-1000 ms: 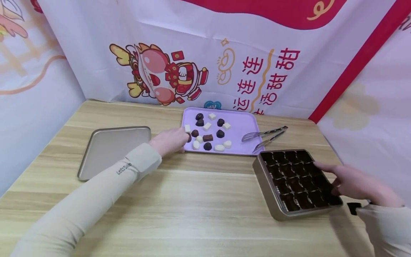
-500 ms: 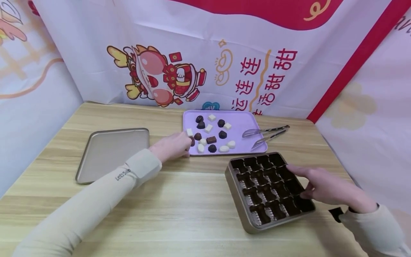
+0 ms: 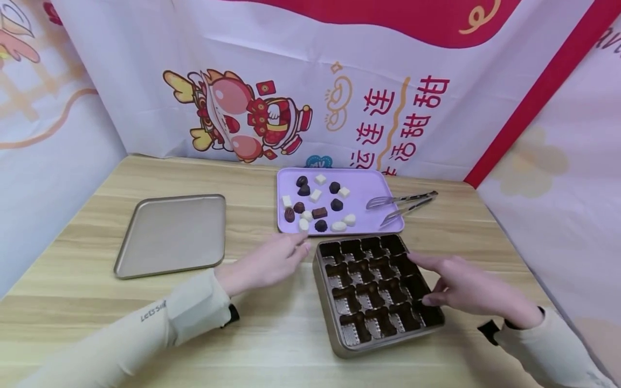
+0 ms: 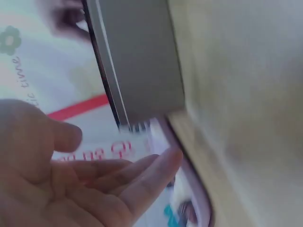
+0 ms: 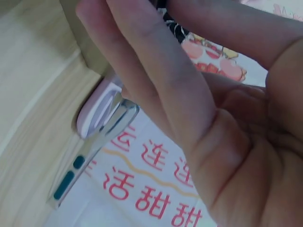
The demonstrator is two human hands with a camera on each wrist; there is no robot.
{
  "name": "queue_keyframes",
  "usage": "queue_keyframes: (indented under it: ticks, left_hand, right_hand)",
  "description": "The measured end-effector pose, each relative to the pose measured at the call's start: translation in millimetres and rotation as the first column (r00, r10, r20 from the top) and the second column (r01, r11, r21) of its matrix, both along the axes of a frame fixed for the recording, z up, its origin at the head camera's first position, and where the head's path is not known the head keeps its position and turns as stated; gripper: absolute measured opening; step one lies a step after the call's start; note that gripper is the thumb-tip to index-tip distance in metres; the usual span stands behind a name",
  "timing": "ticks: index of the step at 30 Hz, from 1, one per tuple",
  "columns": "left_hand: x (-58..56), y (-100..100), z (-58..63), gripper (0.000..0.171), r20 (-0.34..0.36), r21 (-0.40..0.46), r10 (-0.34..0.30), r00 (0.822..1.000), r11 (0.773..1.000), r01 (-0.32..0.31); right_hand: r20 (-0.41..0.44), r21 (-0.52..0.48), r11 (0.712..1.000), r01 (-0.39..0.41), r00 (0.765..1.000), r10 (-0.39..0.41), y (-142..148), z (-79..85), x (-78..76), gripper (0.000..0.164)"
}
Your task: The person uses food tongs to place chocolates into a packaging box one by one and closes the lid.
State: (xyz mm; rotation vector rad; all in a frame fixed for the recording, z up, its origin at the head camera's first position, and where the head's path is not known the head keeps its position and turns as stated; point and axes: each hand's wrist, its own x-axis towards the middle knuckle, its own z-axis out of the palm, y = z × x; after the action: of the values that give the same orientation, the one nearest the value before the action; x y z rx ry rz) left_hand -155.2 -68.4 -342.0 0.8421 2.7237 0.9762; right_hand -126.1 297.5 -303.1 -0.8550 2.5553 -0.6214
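The box (image 3: 328,302) sat on the bench (image 3: 194,334), close in front of the purple tray (image 3: 364,191), with a flat metal lid (image 3: 174,231) well apart to the left. The right hand (image 3: 468,284) gripped the box's rim; the left hand (image 3: 269,264), empty, fingers loosely stretched, hung near the opposite wall, touching or not I couldn't tell. To my eye, too hard a shove would have bumped the tray, knocking askew the tongs (image 3: 413,198) lying across its edge and rolling the rounder chocolates (image 3: 321,226) together, even over the low rim.
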Motion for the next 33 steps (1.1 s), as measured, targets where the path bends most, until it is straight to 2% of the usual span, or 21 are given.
queue_keyframes:
  ticks: [3,5,11,15,19,23,24,26,28,29,31,33]
  left_hand:
    - [8.3,4.2,-3.3,0.029,0.057,0.065,0.007,0.998,0.998,-0.011]
    - [10.0,6.1,-5.5,0.025,0.06,0.087,0.035,0.998,0.995,-0.04]
    - [14.7,1.1,-8.2,0.054,0.054,0.061,0.161,0.986,0.985,-0.164]
    - [16.4,-9.7,-8.0,0.057,0.075,0.049,0.172,0.982,0.983,-0.176]
    - [16.3,-24.4,-7.5,0.056,0.107,0.075,0.169,0.98,0.981,-0.177]
    - [16.9,-37.5,-10.1,0.055,0.07,0.085,0.164,0.984,0.982,-0.17]
    - [17.3,-39.9,-11.0,0.056,0.055,0.084,0.161,0.985,0.983,-0.165]
    - [17.9,-43.7,-13.2,0.057,0.023,0.073,0.146,0.989,0.986,-0.147]
    - [18.7,-46.2,-14.6,0.058,0.006,0.064,0.127,0.992,0.99,-0.127]
    - [19.1,-47.4,-15.1,0.058,0.004,0.061,0.119,0.993,0.991,-0.119]
    - [19.8,-50.1,-16.0,0.057,0.005,0.056,0.113,0.994,0.992,-0.113]
    - [20.9,-52.7,-16.2,0.057,0.017,0.057,0.118,0.993,0.991,-0.119]
  right_hand:
    - [-0.046,-0.002,1.0,-0.012,0.999,0.011,-7.2,-2.0,2.8,0.078]
    - [-0.068,-0.006,1.0,-0.004,0.998,0.003,-11.9,-2.8,5.4,0.078]
    - [0.005,-0.077,0.993,0.091,0.996,-0.091,-31.1,-7.2,18.6,0.081]
    - [0.032,-0.116,0.987,0.112,0.994,-0.109,-45.6,-10.0,29.3,0.085]
    - [0.077,-0.159,0.983,0.087,0.994,-0.075,-56.0,-10.2,38.7,0.089]
    - [0.097,-0.202,0.978,0.05,0.995,-0.031,-58.0,-7.4,38.5,0.089]
    - [0.085,-0.2,0.978,0.055,0.996,-0.038,-55.9,-5.9,33.9,0.086]
    - [0.014,-0.194,0.979,0.07,0.998,-0.069,-47.9,-3.2,15.2,0.075]
    - [-0.137,-0.154,0.984,0.087,0.985,-0.109,-34.2,-0.5,-14.7,0.06]
    - [-0.236,-0.112,0.989,0.1,0.964,-0.124,-26.0,0.4,-32.2,0.053]
    - [-0.409,-0.036,0.992,0.125,0.903,-0.129,-9.1,-0.1,-71.1,0.039]
    - [-0.52,0.036,0.992,0.124,0.849,-0.087,6.9,-3.4,-107.3,0.035]
